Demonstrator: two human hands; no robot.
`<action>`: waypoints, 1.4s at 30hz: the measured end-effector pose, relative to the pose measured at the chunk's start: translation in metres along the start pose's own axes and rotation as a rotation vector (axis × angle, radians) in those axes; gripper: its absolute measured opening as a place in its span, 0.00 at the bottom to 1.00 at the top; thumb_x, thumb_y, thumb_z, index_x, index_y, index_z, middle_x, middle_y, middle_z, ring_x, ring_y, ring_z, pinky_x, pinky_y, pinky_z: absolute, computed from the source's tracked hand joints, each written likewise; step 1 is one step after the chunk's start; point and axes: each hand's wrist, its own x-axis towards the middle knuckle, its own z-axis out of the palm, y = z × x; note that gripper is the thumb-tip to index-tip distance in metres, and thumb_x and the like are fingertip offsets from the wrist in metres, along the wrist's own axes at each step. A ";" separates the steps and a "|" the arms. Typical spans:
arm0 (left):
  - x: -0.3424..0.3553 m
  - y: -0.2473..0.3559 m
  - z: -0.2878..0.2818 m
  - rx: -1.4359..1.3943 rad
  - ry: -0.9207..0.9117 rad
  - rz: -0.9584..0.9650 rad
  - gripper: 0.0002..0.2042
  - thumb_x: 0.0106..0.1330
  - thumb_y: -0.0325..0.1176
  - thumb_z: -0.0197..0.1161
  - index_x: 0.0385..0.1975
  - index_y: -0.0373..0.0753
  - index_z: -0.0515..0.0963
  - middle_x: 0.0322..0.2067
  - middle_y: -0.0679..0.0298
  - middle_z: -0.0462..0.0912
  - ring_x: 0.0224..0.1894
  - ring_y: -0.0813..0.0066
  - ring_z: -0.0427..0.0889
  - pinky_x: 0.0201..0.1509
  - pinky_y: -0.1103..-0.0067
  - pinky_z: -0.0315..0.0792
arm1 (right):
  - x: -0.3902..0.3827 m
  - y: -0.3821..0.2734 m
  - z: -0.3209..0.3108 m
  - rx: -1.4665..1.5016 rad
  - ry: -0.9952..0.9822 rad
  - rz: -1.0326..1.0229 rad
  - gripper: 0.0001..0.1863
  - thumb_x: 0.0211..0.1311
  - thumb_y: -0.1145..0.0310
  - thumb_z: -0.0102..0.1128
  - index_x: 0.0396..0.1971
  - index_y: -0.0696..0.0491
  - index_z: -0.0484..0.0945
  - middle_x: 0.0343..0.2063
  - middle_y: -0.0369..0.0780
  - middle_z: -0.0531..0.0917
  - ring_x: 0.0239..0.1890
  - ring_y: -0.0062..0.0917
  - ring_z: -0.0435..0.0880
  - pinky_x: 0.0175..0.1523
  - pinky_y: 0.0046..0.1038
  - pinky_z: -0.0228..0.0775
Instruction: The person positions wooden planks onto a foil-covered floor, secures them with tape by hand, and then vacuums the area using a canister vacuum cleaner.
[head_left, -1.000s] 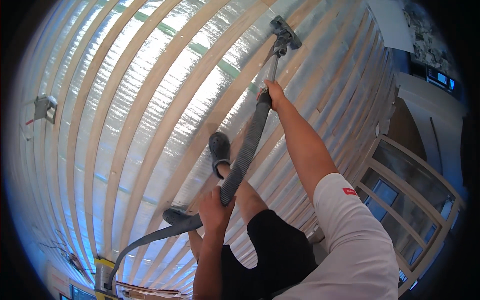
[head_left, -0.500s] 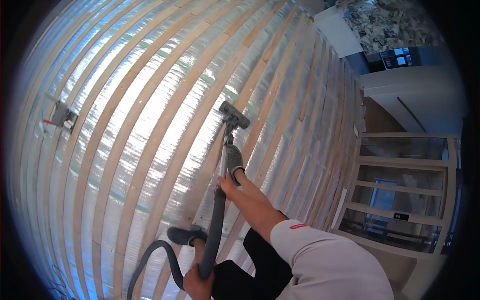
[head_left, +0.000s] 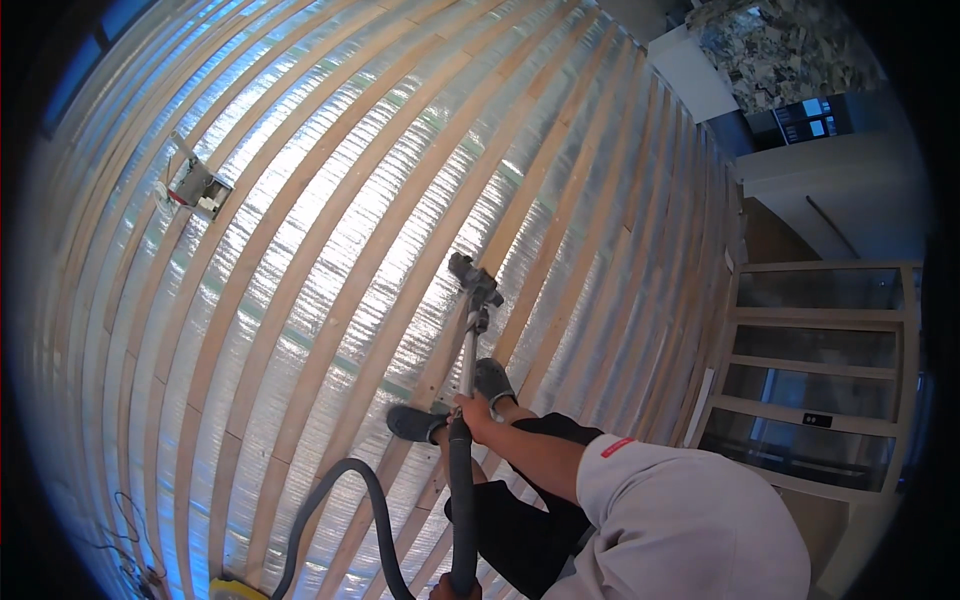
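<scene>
Our right hand (head_left: 477,416), just below centre at six o'clock, had its fingers wrapped round the grey vacuum wand (head_left: 469,365) near its joint with the ribbed hose (head_left: 462,490). The floor head (head_left: 476,281) sat almost at centre, slightly toward twelve, over the foil and wooden battens. Our left hand (head_left: 455,589), cut off at the six o'clock rim, was at the lower hose; we could not tell how far its fingers closed.

Between four and five, a red label (head_left: 618,448) marked our white sleeve (head_left: 640,475), its lettering too small to read. At two o'clock a dark screen (head_left: 812,120) showed lit panels, also unreadable. An open metal box (head_left: 200,190) stood at ten, and a yellow-edged machine (head_left: 235,590) showed at seven.
</scene>
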 end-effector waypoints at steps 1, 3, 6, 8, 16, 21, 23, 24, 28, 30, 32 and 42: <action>-0.001 -0.005 0.001 0.003 -0.003 0.004 0.16 0.47 0.37 0.73 0.35 0.39 0.80 0.26 0.50 0.81 0.31 0.47 0.80 0.36 0.60 0.73 | -0.003 -0.005 0.001 0.005 0.004 -0.001 0.11 0.63 0.66 0.58 0.38 0.53 0.67 0.21 0.42 0.75 0.15 0.36 0.78 0.18 0.41 0.74; 0.006 -0.012 0.003 -0.076 0.057 0.072 0.19 0.46 0.35 0.75 0.38 0.37 0.80 0.28 0.49 0.81 0.33 0.46 0.80 0.39 0.59 0.73 | -0.002 -0.007 0.004 0.019 -0.013 -0.092 0.11 0.64 0.65 0.58 0.38 0.52 0.66 0.21 0.42 0.74 0.15 0.35 0.77 0.17 0.40 0.72; 0.041 0.000 0.007 -0.018 -0.018 0.083 0.24 0.48 0.36 0.75 0.45 0.34 0.80 0.33 0.48 0.83 0.37 0.46 0.80 0.44 0.59 0.73 | 0.052 -0.015 0.007 -0.110 0.000 -0.215 0.11 0.66 0.64 0.57 0.38 0.53 0.66 0.21 0.42 0.74 0.14 0.33 0.76 0.17 0.39 0.72; 0.080 0.014 0.019 -0.056 -0.037 0.108 0.21 0.46 0.37 0.74 0.40 0.37 0.79 0.29 0.51 0.82 0.33 0.46 0.80 0.39 0.60 0.73 | 0.098 -0.035 0.017 -0.164 0.027 -0.279 0.12 0.67 0.63 0.58 0.36 0.54 0.66 0.20 0.42 0.74 0.14 0.31 0.75 0.17 0.38 0.72; 0.239 0.202 0.038 -0.188 0.203 0.087 0.21 0.47 0.36 0.74 0.41 0.35 0.78 0.31 0.48 0.81 0.36 0.47 0.81 0.42 0.63 0.74 | 0.197 -0.243 0.095 0.142 -0.070 -0.262 0.15 0.65 0.69 0.56 0.49 0.52 0.65 0.23 0.41 0.73 0.18 0.30 0.75 0.18 0.37 0.73; 0.324 0.337 0.068 -0.279 0.148 0.064 0.21 0.50 0.37 0.74 0.41 0.34 0.77 0.33 0.49 0.82 0.37 0.48 0.82 0.45 0.65 0.74 | 0.254 -0.378 0.113 -0.021 0.027 -0.214 0.24 0.61 0.68 0.56 0.54 0.54 0.60 0.28 0.48 0.76 0.23 0.38 0.80 0.25 0.43 0.78; 0.347 0.388 0.090 -0.243 0.010 -0.004 0.22 0.51 0.39 0.74 0.42 0.35 0.77 0.35 0.48 0.82 0.39 0.48 0.82 0.45 0.64 0.75 | 0.321 -0.427 0.066 -0.727 0.327 -0.584 0.33 0.57 0.66 0.57 0.59 0.60 0.55 0.32 0.57 0.79 0.33 0.50 0.83 0.44 0.47 0.78; 0.359 0.404 0.102 -0.177 -0.023 0.032 0.23 0.50 0.40 0.74 0.43 0.36 0.77 0.35 0.48 0.83 0.39 0.47 0.82 0.46 0.63 0.75 | 0.351 -0.452 0.042 -0.713 0.332 -0.578 0.26 0.57 0.62 0.61 0.52 0.59 0.66 0.46 0.61 0.79 0.43 0.55 0.81 0.55 0.44 0.70; 0.408 0.501 0.141 -0.091 -0.194 0.198 0.26 0.50 0.43 0.75 0.46 0.38 0.76 0.34 0.49 0.83 0.39 0.47 0.83 0.41 0.61 0.75 | 0.446 -0.584 -0.064 -0.648 0.272 -0.609 0.20 0.59 0.69 0.57 0.49 0.58 0.64 0.25 0.46 0.76 0.25 0.35 0.80 0.24 0.40 0.78; 0.436 0.546 0.150 -0.064 -0.166 0.167 0.27 0.50 0.43 0.75 0.47 0.38 0.75 0.33 0.49 0.83 0.39 0.47 0.82 0.41 0.61 0.75 | 0.436 -0.640 -0.039 -0.904 0.264 -0.572 0.25 0.57 0.61 0.60 0.50 0.61 0.69 0.37 0.52 0.82 0.36 0.39 0.84 0.43 0.37 0.75; 0.471 0.593 0.166 -0.057 -0.188 0.276 0.28 0.52 0.45 0.74 0.50 0.39 0.74 0.31 0.49 0.83 0.36 0.45 0.82 0.38 0.59 0.75 | 0.450 -0.719 -0.045 -0.945 0.250 -0.538 0.29 0.57 0.60 0.61 0.53 0.63 0.69 0.41 0.55 0.82 0.44 0.42 0.83 0.51 0.36 0.73; 0.564 0.734 0.147 0.105 -0.211 0.253 0.25 0.52 0.42 0.73 0.49 0.40 0.76 0.37 0.49 0.83 0.40 0.48 0.82 0.42 0.62 0.75 | 0.548 -0.873 -0.029 -0.764 0.183 -0.448 0.24 0.56 0.63 0.58 0.47 0.67 0.71 0.38 0.58 0.81 0.40 0.50 0.83 0.46 0.42 0.75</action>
